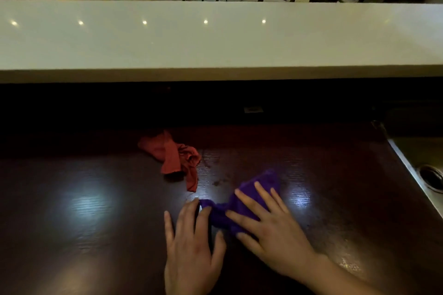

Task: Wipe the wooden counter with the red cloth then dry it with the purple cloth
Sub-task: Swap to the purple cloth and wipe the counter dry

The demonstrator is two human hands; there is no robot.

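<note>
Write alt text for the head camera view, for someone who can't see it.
Two bare hands press a purple cloth flat on a dark wooden counter: the right hand lies spread on top of it, the left hand touches its near edge. A crumpled red cloth lies loose farther back, below a raised white ledge.

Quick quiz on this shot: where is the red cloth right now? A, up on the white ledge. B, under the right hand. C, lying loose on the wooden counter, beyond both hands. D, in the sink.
C: the red cloth lies crumpled and untouched on the wooden counter, beyond both hands, while the right hand presses flat on the purple cloth and the left hand rests at its edge.
</note>
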